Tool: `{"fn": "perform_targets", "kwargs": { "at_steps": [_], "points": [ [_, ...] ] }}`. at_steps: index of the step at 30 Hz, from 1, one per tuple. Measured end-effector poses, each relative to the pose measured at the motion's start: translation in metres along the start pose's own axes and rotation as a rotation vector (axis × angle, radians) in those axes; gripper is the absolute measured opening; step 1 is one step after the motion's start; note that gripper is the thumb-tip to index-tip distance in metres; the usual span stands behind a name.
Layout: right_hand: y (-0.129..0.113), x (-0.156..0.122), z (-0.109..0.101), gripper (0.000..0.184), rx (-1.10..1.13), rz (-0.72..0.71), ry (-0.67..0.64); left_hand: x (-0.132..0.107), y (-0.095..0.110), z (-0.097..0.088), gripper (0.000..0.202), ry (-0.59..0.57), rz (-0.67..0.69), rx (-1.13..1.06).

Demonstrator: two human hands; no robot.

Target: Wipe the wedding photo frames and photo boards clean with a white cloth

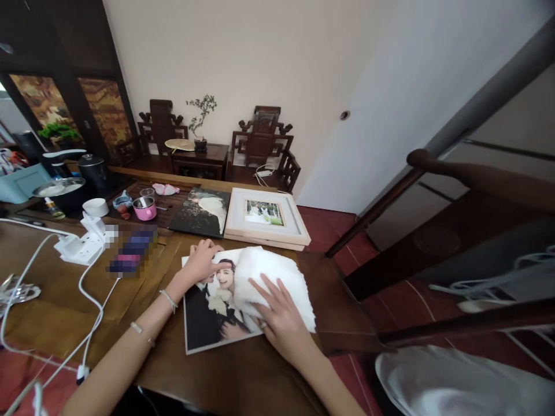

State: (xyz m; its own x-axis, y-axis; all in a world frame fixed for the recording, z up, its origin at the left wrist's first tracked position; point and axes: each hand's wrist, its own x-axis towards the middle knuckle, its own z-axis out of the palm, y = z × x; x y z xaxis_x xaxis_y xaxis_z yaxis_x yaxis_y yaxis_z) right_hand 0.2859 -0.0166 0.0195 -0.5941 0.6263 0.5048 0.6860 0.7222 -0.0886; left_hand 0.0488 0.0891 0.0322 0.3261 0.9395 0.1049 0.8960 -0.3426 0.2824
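The right hand (281, 316) lay spread on white cloth (269, 262), the left hand (201, 266) half-open on a photo panel (200, 326), centre; far left, a blue bin (26, 185) held assorted items (9, 162).

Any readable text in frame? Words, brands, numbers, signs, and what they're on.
None readable.
Small bottle: any label too small and blurred to read.
Device on the white cable: pixelated, unreadable.
Dark picture: any fine lettering too small to tell.
Photo panel under the hands: no lettering visible.
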Motion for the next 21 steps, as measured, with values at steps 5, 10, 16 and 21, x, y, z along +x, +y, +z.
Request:
{"fn": "perform_targets", "kwargs": {
  "at_steps": [5,10,16,21],
  "points": [
    [-0.028,-0.015,0.001,0.042,0.004,0.023,-0.038,-0.011,0.015,0.001,0.047,0.142,-0.167,0.126],
    [-0.051,-0.026,-0.007,0.04,-0.015,0.065,-0.072,-0.041,0.007,0.003,0.058,0.198,-0.209,0.042],
    [-0.025,0.005,-0.009,0.049,0.052,0.111,-0.238,-0.048,-0.02,0.009,0.049,0.164,0.066,-0.11],
    [-0.002,0.04,0.006,0.043,-0.041,0.176,-0.241,-0.038,-0.028,0.011,0.041,0.202,0.144,-0.165]
  ]
}}
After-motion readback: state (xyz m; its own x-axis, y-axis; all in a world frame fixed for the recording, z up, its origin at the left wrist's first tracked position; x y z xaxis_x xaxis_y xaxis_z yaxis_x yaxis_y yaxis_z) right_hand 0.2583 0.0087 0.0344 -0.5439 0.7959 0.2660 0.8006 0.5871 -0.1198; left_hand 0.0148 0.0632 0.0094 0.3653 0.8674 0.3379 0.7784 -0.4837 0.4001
